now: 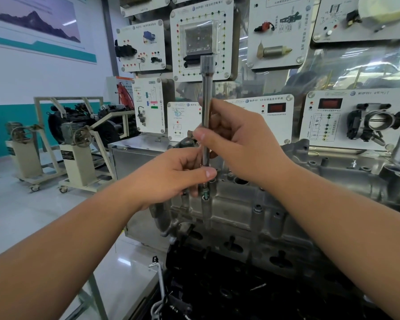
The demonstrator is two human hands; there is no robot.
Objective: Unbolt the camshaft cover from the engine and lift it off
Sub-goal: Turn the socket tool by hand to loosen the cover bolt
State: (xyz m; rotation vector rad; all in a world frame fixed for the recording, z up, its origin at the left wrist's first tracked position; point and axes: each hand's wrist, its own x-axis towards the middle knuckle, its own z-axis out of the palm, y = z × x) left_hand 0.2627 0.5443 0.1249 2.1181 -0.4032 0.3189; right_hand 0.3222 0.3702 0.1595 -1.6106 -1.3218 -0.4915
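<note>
Camshaft cover (252, 211) sits centre frame, seated on the engine. Right hand (238, 139) grips the extension bar (206, 107) upright; left hand (171, 179) pinches its lower end at a bolt (205, 195). Cover: cast metal, rigid, likely heavy; lift by both ends.

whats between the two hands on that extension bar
In the head view, only a short bare stretch of the extension bar shows between the right hand, gripping higher up, and the left hand, pinching its lower end above the camshaft cover.
</note>
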